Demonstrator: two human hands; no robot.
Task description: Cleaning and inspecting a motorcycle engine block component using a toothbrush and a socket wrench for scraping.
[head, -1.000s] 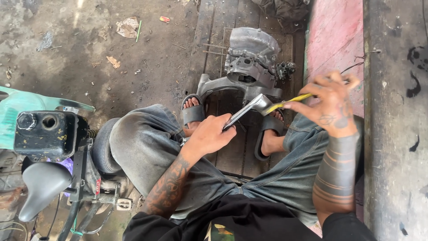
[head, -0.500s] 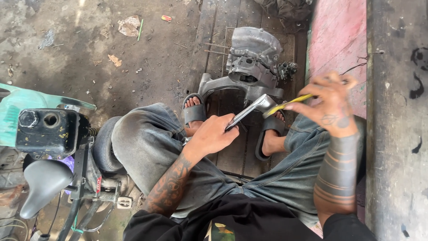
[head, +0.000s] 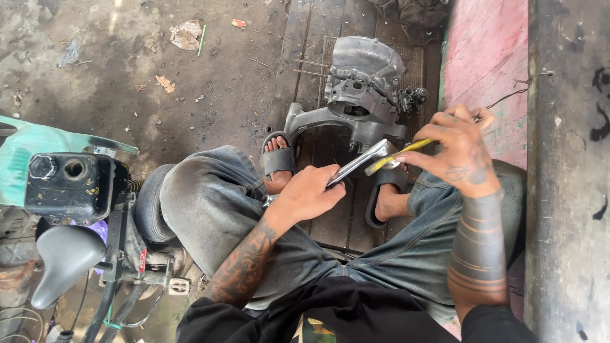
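My left hand (head: 309,194) grips the lower end of a flat silver metal part (head: 362,162) that slants up to the right. My right hand (head: 454,149) holds a thin yellow-handled tool (head: 406,150) whose tip rests against the upper end of that metal part. Both hands hover over my knees in grey jeans. Just beyond them a grey engine casing (head: 359,86) sits on the wooden boards, between my two sandalled feet.
A small motorbike stands at the left with a black fuel tank (head: 67,184), a grey seat (head: 63,257) and a green panel (head: 25,152). A pink wall (head: 486,57) and a dark concrete post (head: 565,171) close off the right. Litter lies on the dirty concrete floor.
The view has shifted slightly. Both hands keep their grip, with the yellow tool still against the metal part.
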